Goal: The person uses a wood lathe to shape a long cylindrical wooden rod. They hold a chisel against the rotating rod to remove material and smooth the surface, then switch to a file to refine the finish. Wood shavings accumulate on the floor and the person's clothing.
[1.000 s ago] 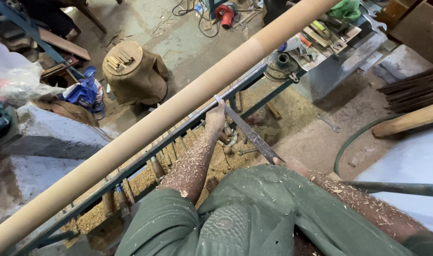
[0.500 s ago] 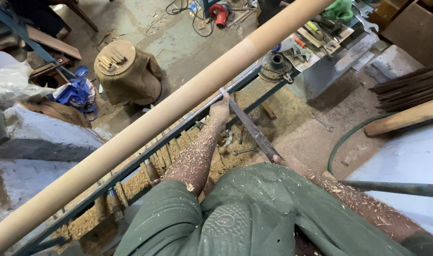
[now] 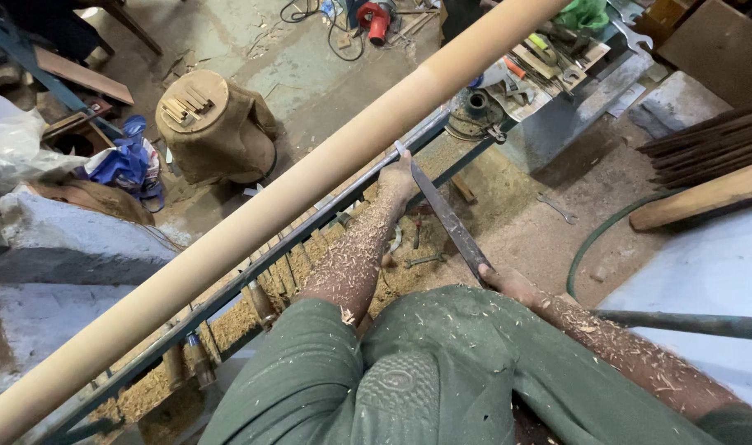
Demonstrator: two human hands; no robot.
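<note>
sawdust floor everywhere; left hand [image 3: 396, 177] slid further along the pole [image 3: 293, 194], both hands [image 3: 508, 284] still gripping the chisel [image 3: 446, 218].

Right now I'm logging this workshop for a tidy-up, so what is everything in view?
wooden pole: one, pale tan, long, running diagonally across the frame
metal rail: one, dark, just below the pole
long flat tool: one, dark metal, held at both ends
stump: one, brown, on the floor beyond the pole
wood shavings: many, tan, over the floor
red power tool: one, top centre
left hand: one, gripping the tool's far end
right hand: one, at the tool's near end
</note>
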